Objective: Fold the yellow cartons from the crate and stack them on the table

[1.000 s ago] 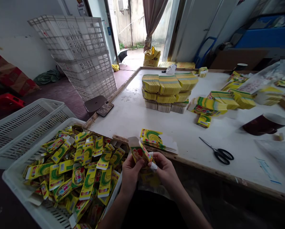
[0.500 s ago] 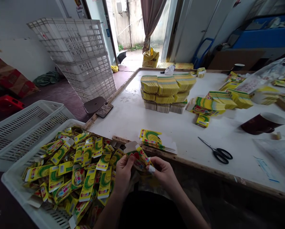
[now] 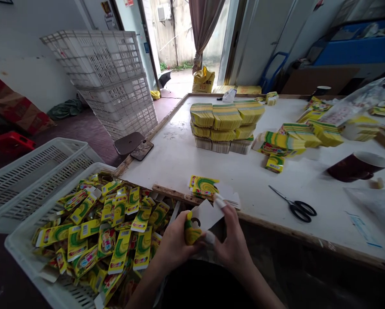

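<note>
My left hand [image 3: 175,239] is closed around a small yellow-and-green cardboard box [image 3: 192,231], whose white unprinted side faces up and to the right. My right hand [image 3: 233,238] has its index finger and thumb at the right side of that box, one at the upper corner and one at the lower edge. White coverings sit on both of those fingertips. Just beyond the hands, a small stack of flat box blanks [image 3: 203,185] lies at the table edge. To the left, a white plastic crate [image 3: 21,253] holds many folded boxes of the same print.
On the white table [image 3: 166,167] stand bundled blanks [image 3: 224,124] in tiers. Scissors [image 3: 292,205] and a dark mug [image 3: 356,166] lie to the right. A phone [image 3: 142,150] rests at the left edge. Stacked white crates [image 3: 111,77] stand beyond on the floor.
The box has turned from its printed face to its white side. My right fingers have spread and risen along its right side, while my left hand has moved slightly right and down.
</note>
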Motion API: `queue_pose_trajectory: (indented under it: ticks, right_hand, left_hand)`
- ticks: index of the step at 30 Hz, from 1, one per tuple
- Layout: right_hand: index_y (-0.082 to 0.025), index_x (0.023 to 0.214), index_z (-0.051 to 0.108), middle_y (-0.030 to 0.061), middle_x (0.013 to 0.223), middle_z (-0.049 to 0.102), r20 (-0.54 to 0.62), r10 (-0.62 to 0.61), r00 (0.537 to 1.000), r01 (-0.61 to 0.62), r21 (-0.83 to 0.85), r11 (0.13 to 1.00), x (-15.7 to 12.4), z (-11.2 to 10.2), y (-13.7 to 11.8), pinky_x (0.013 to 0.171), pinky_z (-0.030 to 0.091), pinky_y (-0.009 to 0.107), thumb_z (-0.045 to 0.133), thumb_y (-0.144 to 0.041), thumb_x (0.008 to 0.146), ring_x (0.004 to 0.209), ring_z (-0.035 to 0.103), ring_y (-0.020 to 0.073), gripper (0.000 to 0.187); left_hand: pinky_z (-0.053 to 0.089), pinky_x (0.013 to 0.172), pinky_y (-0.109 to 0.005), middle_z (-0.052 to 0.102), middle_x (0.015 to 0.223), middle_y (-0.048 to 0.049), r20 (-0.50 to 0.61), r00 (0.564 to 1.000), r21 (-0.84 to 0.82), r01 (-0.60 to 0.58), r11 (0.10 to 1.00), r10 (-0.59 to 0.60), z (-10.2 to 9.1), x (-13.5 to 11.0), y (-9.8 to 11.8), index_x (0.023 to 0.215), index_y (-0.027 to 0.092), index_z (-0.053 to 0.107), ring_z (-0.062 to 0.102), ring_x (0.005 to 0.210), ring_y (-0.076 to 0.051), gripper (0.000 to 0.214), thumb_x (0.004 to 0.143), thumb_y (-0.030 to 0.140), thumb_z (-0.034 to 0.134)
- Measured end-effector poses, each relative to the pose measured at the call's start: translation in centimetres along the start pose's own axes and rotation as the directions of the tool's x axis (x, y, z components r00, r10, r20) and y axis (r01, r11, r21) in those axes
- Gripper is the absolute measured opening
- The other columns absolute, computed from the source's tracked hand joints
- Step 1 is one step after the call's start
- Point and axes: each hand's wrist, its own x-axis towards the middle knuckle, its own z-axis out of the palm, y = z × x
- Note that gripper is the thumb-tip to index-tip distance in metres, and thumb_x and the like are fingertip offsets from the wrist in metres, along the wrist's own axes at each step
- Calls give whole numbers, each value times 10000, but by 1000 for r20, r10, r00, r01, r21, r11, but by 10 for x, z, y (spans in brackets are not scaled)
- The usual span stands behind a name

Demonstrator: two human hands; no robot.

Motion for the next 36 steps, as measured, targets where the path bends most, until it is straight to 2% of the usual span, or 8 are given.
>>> queue_pose_trajectory:
  ticks: [2,4,8,13,18,23,29,36]
  right_hand:
    - [-221,1404,334,146,1401,448,8,256,967,-249,261,933,-4,7,6,1058,351,520,637,-386,801,1297,415,332,695]
    - [-221,1370,400,141,1325,546,177,430,885,-459,480,748,-7,13,10,992,430,507,625,-450,805,1214,517,331,650]
    - [-247,1300,515,97,1241,629,427,478,768,-637,591,495,-8,20,9,998,429,475,664,-449,782,1191,549,307,576]
    - [-240,1355,470,100,1277,608,388,375,842,-535,507,676,-2,17,6,1011,419,485,567,-466,846,1181,559,302,566]
    - [-258,1388,434,93,1431,459,335,82,939,-171,247,954,-9,19,9,1089,347,422,524,-235,878,1309,435,267,518]
    - [-267,1250,574,87,1334,532,222,-57,973,25,142,990,-9,21,15,1004,448,305,412,-57,858,1216,536,200,473]
    - [-236,1264,552,129,1436,397,425,-56,903,64,-3,998,0,17,20,1026,418,359,517,-58,801,1301,439,260,498]
    - [-224,955,680,75,1235,547,601,-6,799,-10,22,1000,21,-9,2,933,466,325,663,-111,721,1074,586,222,260]
  left_hand:
    - [493,790,-350,647,1042,-52,-72,997,62,-18,998,23,8,-2,-4,1181,227,455,620,923,-249,594,673,351,738]
    - [487,825,-369,633,1097,-73,-91,993,116,-65,991,76,15,-5,-7,1240,230,405,613,977,-270,667,672,335,737]
    - [479,876,-362,554,1225,-106,-41,977,158,-200,967,209,22,-9,-8,1316,247,293,581,1074,-264,719,715,241,687]
    - [494,788,-349,554,1077,-72,-41,970,197,-228,954,240,22,-6,-10,1173,244,361,602,935,-237,578,681,138,643]
    - [510,770,-392,554,1065,-96,-82,984,140,-144,980,156,24,0,-15,1217,215,227,605,928,-250,687,660,113,616]
    - [486,868,-421,486,1131,-122,-242,953,207,-133,969,183,21,-1,-19,1164,209,314,563,1038,-249,519,735,180,605]
    - [464,932,-442,584,1172,-117,-233,969,232,-30,972,86,7,-5,-27,1225,210,319,578,1091,-274,673,654,180,674]
    - [472,936,-395,610,1182,-89,-13,995,262,-93,961,100,-3,0,-26,1286,226,290,595,1085,-247,719,692,273,690]
